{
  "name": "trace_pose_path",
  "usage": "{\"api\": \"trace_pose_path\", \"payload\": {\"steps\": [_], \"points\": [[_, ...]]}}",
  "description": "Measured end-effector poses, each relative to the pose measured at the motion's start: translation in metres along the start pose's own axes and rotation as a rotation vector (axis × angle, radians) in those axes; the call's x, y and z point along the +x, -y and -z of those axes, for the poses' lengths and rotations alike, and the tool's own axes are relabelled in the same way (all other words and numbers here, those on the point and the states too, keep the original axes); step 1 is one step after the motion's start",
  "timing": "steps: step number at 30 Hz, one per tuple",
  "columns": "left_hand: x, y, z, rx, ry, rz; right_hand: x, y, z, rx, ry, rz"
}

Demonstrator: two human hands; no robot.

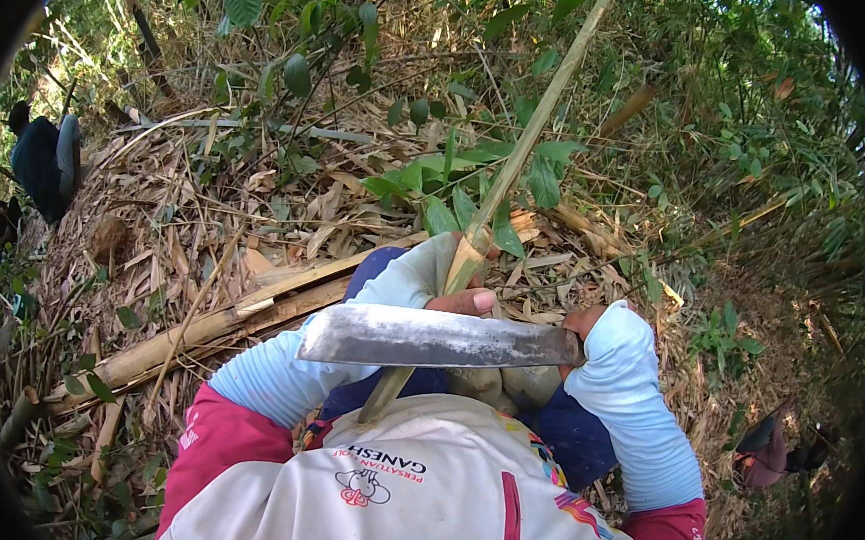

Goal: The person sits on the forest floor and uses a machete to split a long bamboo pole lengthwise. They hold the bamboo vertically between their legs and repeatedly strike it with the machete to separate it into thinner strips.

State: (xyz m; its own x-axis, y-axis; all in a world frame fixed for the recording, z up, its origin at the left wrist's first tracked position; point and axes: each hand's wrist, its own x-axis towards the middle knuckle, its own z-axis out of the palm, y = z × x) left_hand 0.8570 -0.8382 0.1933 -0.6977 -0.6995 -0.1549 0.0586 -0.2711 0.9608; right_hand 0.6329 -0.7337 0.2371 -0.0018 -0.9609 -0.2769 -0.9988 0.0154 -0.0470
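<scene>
My left hand (460,300) is wrapped round a long split bamboo pole (525,141), thumb lying across it. From my lap the pole slants up and away to the right, and its pale inner face shows near my fingers. A machete (428,338) is gripped at its handle by my right hand (583,324); the handle itself is hidden in the fist. Its broad, worn blade points left, level across my lap, in front of the lower pole in this view. Whether the blade touches the pole I cannot tell. Pale blue sleeves cover both forearms up to the fingers.
Split bamboo lengths (218,325) lie on the dry leaf litter to my left. Green leafy shoots (438,185) rise just beyond my left hand. Dense brush (750,172) stands at right. Dark cloth shapes (44,163) show at the far left.
</scene>
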Motion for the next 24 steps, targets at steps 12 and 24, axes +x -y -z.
{"api": "trace_pose_path", "payload": {"steps": [12, 24], "points": [[-0.013, 0.006, -0.002, -0.309, 0.185, -0.087, 0.008, 0.018, 0.024, 0.056, -0.461, 0.343], [-0.019, 0.013, -0.001, -0.698, 0.325, 0.184, 0.001, 0.028, 0.029, -0.146, -0.511, 0.35]]}}
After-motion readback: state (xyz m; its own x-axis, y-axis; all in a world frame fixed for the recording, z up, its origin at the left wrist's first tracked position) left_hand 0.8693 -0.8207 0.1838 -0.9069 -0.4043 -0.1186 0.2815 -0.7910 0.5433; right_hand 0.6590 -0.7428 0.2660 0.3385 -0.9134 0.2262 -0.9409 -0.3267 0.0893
